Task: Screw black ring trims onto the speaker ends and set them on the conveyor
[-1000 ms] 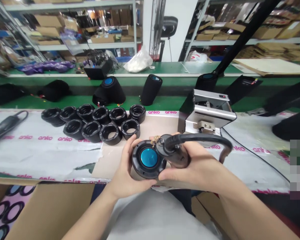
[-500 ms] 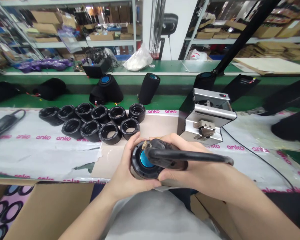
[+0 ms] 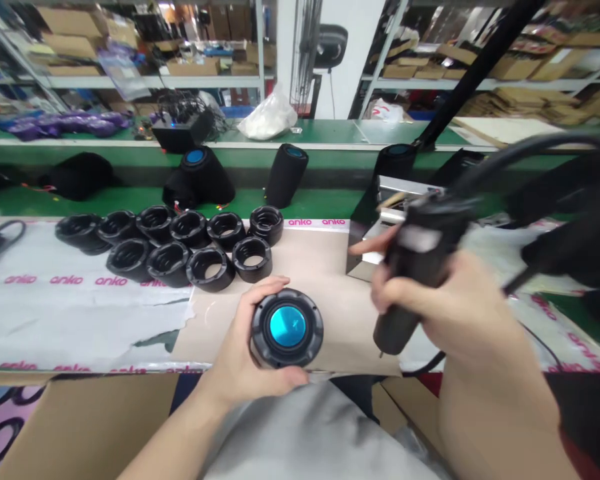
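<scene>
In a workshop with shelves of cartons, a white plastic sheet [image 3: 80, 307] printed with pink "anko" covers the bench, and a tan cardboard sheet [image 3: 340, 313] lies on it. The left hand [image 3: 243, 340] is curled tight around a black round speaker [image 3: 287, 328], whose blue centre looks up, near the front edge of the cardboard. The right hand [image 3: 450, 300] is closed on a black corded electric screwdriver [image 3: 415, 267], lifted at 3 o'clock from the speaker, its tip apart from it. At 11 o'clock, ten black rings [image 3: 193, 270] stand in two rows, not fitted on any body. On the green shelf [image 3: 130, 202] behind, some upright speakers [image 3: 286, 175] look finished, so more pieces seem left than done
</scene>
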Tool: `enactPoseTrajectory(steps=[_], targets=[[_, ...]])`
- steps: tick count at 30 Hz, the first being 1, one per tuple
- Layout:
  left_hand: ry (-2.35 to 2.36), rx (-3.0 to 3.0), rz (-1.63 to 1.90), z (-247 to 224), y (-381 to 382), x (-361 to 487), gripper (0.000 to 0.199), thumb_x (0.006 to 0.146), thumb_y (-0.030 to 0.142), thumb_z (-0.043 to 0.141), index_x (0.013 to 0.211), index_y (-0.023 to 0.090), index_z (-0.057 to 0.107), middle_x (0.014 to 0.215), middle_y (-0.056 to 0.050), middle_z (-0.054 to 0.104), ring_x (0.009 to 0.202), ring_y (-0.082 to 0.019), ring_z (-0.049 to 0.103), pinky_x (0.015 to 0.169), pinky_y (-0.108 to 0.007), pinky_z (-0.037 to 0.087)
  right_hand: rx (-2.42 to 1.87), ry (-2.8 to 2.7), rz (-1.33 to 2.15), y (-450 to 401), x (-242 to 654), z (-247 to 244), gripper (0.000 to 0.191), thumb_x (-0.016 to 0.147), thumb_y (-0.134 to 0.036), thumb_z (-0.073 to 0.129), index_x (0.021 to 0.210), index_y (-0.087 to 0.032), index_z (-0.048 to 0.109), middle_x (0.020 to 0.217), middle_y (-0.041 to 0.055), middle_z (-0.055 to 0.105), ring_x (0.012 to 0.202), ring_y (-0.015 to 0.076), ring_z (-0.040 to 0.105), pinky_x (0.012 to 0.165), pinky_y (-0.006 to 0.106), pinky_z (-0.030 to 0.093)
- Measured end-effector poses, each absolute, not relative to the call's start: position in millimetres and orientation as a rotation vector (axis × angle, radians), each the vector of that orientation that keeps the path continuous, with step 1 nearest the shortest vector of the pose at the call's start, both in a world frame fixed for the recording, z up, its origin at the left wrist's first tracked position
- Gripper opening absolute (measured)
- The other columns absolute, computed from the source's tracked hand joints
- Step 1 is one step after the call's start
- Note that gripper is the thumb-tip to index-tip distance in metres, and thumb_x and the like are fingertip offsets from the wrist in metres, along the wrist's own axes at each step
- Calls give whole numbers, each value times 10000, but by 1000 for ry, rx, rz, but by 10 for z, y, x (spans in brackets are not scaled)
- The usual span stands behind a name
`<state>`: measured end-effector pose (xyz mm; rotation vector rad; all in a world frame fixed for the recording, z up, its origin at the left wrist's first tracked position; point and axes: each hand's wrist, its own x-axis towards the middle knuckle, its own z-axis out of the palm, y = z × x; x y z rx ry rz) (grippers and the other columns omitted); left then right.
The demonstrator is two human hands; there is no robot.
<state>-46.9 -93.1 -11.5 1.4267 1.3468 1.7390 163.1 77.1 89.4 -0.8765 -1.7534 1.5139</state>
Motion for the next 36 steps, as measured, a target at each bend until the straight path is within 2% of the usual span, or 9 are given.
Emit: enactPoseTrajectory(steps=[2, 4, 6, 8, 12, 18, 27, 31, 36], targets=[[1343, 1429, 1751, -129, -943, -482, 938, 681, 642, 988, 1462, 294, 602, 1497, -141, 659, 1410, -362, 653, 1157, -452, 562, -814, -1344, 1423, 877, 1815, 934, 303, 827, -376, 956, 1021, -276, 746, 941, 30, 663, 639, 159, 586, 574, 323, 515], [1364, 1407, 1753, -131, -932, -487, 895, 716, 604, 981, 1461, 279, 606, 1451, -134, 689, 1336, -331, 704, 1116, -414, 580, -770, -1066, 1231, 954, 1971, 1003, 185, 956, -379, 843, 991, -279, 691, 987, 38, 611, 713, 157, 598, 630, 305, 533], [1384, 1406, 1762, -127, -862, -472, 848, 746, 556, 975, 1455, 255, 621, 1409, -129, 716, 1285, -314, 731, 1086, -388, 592, -763, -941, 1042, 1011, 2062, 1067, 91, 1092, -372, 638, 1051, -302, 597, 974, 32, 579, 779, 160, 626, 742, 287, 572], [1362, 1429, 1756, -117, -724, -415, 816, 754, 518, 976, 1442, 242, 633, 1384, -122, 732, 1256, -304, 745, 1060, -372, 604, -695, -945, 909, 1068, 2084, 1099, 57, 1141, -368, 507, 1105, -324, 503, 851, -3, 541, 700, 156, 609, 751, 289, 590], [1229, 1482, 1684, -88, -361, -184, 800, 753, 492, 983, 1430, 259, 628, 1384, -107, 733, 1256, -280, 749, 1050, -337, 614, -531, -1113, 923, 1207, 1999, 1075, 363, 998, -560, 740, 982, -291, 498, 628, -58, 476, 483, 153, 467, 479, 299, 465], [1131, 1536, 1574, -67, -88, -22, 821, 775, 553, 957, 1457, 264, 603, 1381, -117, 733, 1225, -299, 764, 1026, -370, 627, -612, -1275, 1089, 1383, 1829, 1025, 705, 752, -904, 806, 883, -284, 497, 595, -59, 518, 474, 149, 505, 454, 329, 415], [1192, 1540, 1557, -29, -87, -34, 835, 768, 604, 945, 1453, 263, 609, 1400, -113, 719, 1238, -307, 747, 1033, -381, 607, -724, -1360, 1119, 1386, 1724, 1064, 728, 837, -966, 640, 907, -263, 467, 618, -71, 476, 495, 122, 494, 488, 286, 429], [1176, 1551, 1556, -24, -72, -30, 837, 771, 603, 944, 1454, 262, 602, 1404, -118, 712, 1246, -313, 744, 1037, -392, 608, -713, -1381, 1131, 1394, 1725, 1038, 694, 863, -925, 669, 897, -259, 478, 629, -62, 479, 501, 127, 505, 490, 287, 433], [1116, 1545, 1553, -37, -65, -30, 806, 790, 573, 942, 1466, 300, 597, 1389, -76, 714, 1234, -255, 743, 1043, -323, 596, -680, -1388, 1238, 1337, 1727, 1025, 658, 866, -838, 764, 855, -254, 462, 612, -57, 495, 468, 130, 489, 453, 283, 427]])
